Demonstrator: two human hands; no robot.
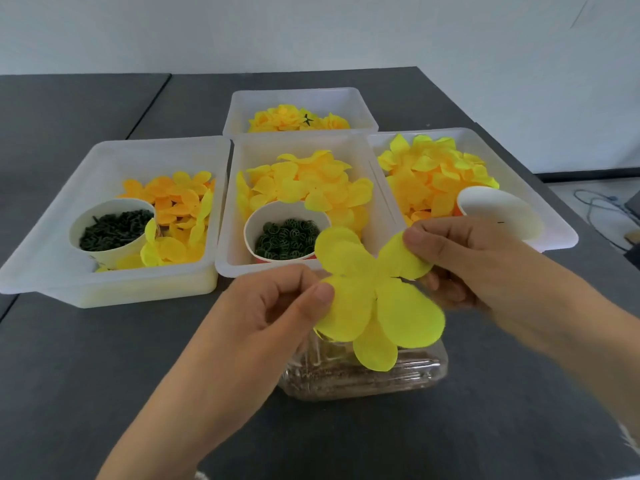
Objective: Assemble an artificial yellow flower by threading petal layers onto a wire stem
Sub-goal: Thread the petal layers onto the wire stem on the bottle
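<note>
Dark tabletop and sorted trays lie behind; a yellow petal layer is pinched flat by left hand and right hand, probably to expose its centre hole.

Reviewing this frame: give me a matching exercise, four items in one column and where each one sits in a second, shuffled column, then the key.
Items
1. petal layer
2. cup of green rings
3. finished flowers
4. clear container

Places
A. in the far bin
B. on the table under the hands
C. in the middle bin
D. pinched between the left hand and right hand

Pairs: 1-D, 2-C, 3-A, 4-B
</note>
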